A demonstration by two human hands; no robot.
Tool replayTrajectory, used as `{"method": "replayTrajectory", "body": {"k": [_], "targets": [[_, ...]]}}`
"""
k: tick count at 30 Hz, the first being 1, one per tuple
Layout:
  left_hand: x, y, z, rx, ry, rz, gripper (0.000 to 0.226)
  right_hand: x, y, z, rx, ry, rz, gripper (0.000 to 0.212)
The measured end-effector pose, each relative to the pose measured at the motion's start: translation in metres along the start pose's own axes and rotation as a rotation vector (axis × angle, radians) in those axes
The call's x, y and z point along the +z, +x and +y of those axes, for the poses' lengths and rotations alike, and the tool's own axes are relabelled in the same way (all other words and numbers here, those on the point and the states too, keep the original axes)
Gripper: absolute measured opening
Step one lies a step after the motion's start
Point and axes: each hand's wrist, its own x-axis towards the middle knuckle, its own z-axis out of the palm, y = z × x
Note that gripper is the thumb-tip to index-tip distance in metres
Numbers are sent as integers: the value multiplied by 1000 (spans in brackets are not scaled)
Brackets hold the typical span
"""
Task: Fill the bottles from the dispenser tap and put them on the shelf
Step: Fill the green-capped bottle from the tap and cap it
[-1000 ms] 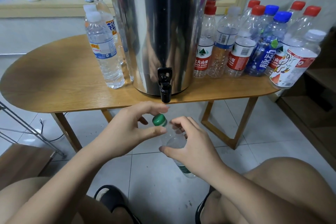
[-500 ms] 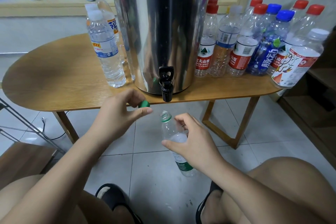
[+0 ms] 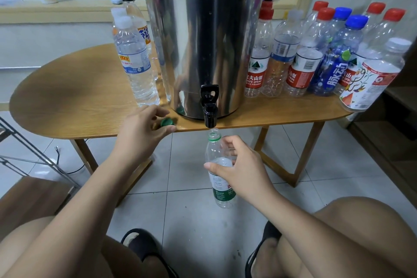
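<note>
Cap [image 3: 167, 122] now on table [image 3: 79, 97] in left hand's [image 3: 140, 130] pinch; bottle [image 3: 214, 149] under tap [image 3: 210, 108] in right hand's [image 3: 243, 174] grip.

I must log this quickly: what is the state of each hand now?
Left hand: pinches the green cap on the table.
Right hand: grips the uncapped bottle under the tap.

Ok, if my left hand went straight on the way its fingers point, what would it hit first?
Probably the steel dispenser's base: the left hand, with the green cap between its fingertips, points straight at it. The gap is hard to judge.
</note>
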Motion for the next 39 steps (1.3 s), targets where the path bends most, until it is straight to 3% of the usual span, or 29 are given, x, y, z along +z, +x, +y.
{"method": "replayTrajectory", "body": {"k": [8,13,22,30,34,39], "targets": [[-34,0,32,37,-172,107,37,-1,1,-2,2,17,10,62],[-43,-4,78,168,-275,111,32,0,1,-4,11,37,-12,65],[-24,8,101,388,-114,100,36,3,2,-3,21,38,-17,67],[-16,1,101,508,-14,215,13,11,3,3,-15,27,1,63],[-13,-4,96,537,-58,220,5,13,5,6,4,23,3,63],[-17,-9,94,511,-178,213,14,17,5,8,2,33,-1,62]]}}
